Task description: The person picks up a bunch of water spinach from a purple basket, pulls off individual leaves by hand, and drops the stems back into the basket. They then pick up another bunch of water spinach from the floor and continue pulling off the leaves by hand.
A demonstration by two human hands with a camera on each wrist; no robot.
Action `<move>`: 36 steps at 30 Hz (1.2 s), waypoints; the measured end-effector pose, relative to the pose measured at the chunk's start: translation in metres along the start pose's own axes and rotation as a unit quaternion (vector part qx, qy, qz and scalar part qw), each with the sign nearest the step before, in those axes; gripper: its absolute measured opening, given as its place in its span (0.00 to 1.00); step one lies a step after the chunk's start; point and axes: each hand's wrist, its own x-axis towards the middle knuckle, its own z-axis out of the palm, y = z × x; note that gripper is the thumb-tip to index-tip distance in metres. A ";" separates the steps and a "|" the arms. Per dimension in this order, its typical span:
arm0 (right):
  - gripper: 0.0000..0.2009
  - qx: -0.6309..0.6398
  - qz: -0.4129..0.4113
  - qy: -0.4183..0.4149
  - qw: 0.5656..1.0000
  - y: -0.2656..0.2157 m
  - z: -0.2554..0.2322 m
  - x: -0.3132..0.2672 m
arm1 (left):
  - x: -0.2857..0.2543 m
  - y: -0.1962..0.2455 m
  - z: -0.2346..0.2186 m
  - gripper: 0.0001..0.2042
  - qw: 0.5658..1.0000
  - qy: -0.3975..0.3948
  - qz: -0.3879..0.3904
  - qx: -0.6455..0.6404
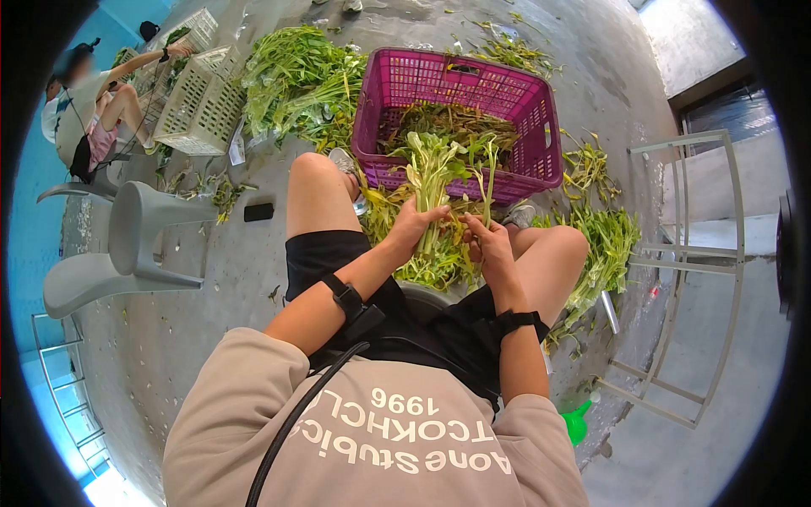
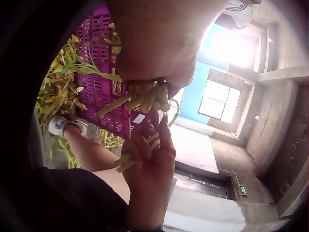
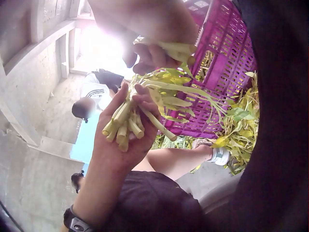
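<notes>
My left hand (image 1: 411, 226) grips a bunch of leafy green vegetable stalks (image 1: 431, 173), leaves pointing away from me. In the right wrist view the bunch's thick pale cut ends (image 3: 123, 125) stick out from the left hand (image 3: 118, 150). Close beside it, my right hand (image 1: 494, 253) holds a slimmer stalk piece (image 1: 491, 173) upright between thumb and fingers. That hand's short stem ends (image 2: 126, 163) show across the fingers in the left wrist view. The fingertips of both hands are near each other, over loose greens between my knees.
Ahead stands a purple crate (image 1: 456, 177) holding wilted leaves (image 1: 456, 122). Piles of greens lie left of it (image 1: 300, 80) and by my right leg (image 1: 604, 245). Grey chairs (image 1: 139, 241), a phone-like black slab (image 1: 258, 212) and a seated person (image 1: 93, 110) beside pale crates (image 1: 198, 101) are to the left.
</notes>
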 end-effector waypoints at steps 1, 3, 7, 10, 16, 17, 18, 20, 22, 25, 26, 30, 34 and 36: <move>0.10 -0.004 -0.004 0.001 1.000 0.000 0.001 -0.001 | -0.001 0.001 0.000 0.15 1.000 -0.001 -0.002 0.000; 0.10 -0.004 -0.005 -0.001 1.000 0.001 -0.001 0.001 | -0.002 0.002 0.001 0.15 1.000 0.001 -0.003 0.002; 0.10 -0.002 -0.008 -0.004 1.000 0.002 -0.002 0.002 | -0.001 0.001 0.000 0.15 1.000 0.000 -0.006 0.001; 0.10 -0.002 -0.007 0.001 1.000 0.002 -0.001 0.001 | -0.001 0.001 0.001 0.15 1.000 0.005 -0.004 0.001; 0.09 -0.025 -0.003 -0.011 1.000 0.001 -0.004 0.002 | -0.001 0.003 0.001 0.15 1.000 0.005 -0.011 0.007; 0.09 -0.025 -0.003 -0.011 1.000 0.001 -0.005 0.002 | -0.001 0.002 0.001 0.15 1.000 0.005 -0.011 0.007; 0.09 -0.024 -0.003 -0.012 1.000 0.002 -0.005 0.003 | -0.001 0.002 0.001 0.15 1.000 0.005 -0.008 0.008; 0.09 -0.023 -0.004 -0.013 1.000 0.002 -0.005 0.004 | 0.001 0.001 0.000 0.14 1.000 0.005 -0.006 0.008; 0.09 -0.010 -0.009 0.000 1.000 0.003 -0.003 0.004 | 0.002 -0.001 0.000 0.14 1.000 0.005 0.000 0.000; 0.09 -0.016 -0.003 -0.020 1.000 0.000 -0.004 0.002 | 0.002 -0.001 -0.001 0.14 1.000 0.002 -0.002 0.009; 0.09 -0.015 -0.004 -0.021 1.000 0.000 -0.004 0.001 | 0.002 -0.001 -0.001 0.14 1.000 0.003 -0.001 0.010; 0.10 -0.014 0.004 -0.012 1.000 0.000 -0.003 0.001 | 0.004 -0.005 -0.003 0.15 1.000 0.002 0.003 0.008; 0.09 -0.013 0.002 -0.017 1.000 0.000 -0.004 0.001 | 0.005 -0.007 -0.003 0.16 1.000 0.004 0.010 0.003; 0.09 -0.015 0.003 -0.014 1.000 -0.002 -0.001 -0.001 | 0.006 -0.007 -0.002 0.16 1.000 0.007 0.012 0.007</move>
